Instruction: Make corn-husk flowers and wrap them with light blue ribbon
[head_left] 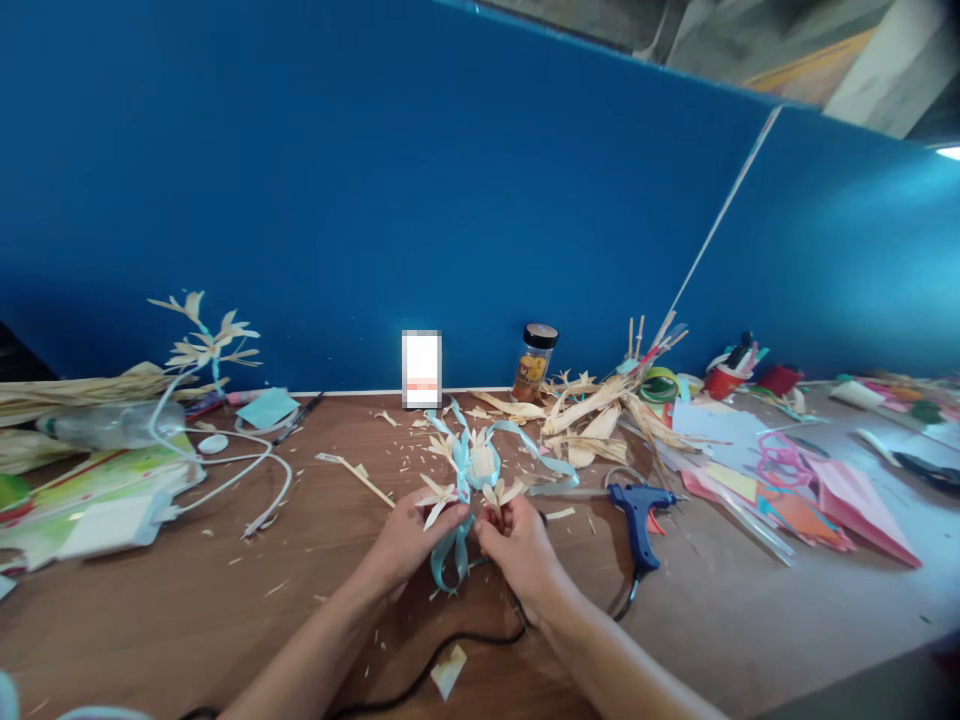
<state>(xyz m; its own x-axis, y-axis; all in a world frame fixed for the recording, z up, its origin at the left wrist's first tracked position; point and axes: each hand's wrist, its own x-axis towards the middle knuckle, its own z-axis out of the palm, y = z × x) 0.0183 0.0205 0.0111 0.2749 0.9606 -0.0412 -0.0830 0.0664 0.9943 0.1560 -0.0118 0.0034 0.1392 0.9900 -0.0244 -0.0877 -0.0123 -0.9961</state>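
Note:
Between my hands is a small craft bunch of pale dried-husk flowers (484, 464), wrapped with light blue ribbon (450, 560) that loops down below it. My left hand (416, 535) is closed on its left side, thumb beside the ribbon-wrapped stem. On the other side, my right hand (517, 550) pinches the base of a low husk flower (501, 494). Fingertips partly hide where each hand grips. A loose ribbon tail (536, 448) trails to the right. To the right of my right hand lies a blue glue gun (639, 515), its black cord passing under my wrists.
Behind stand a lit phone screen (421, 370) and a black-lidded jar (535, 362). Dried husks (592, 415) pile at the right, near pink scissors (784, 460) and coloured paper. A white charger (120, 525), cables and a plastic bottle (112, 425) lie left. Scraps litter the table.

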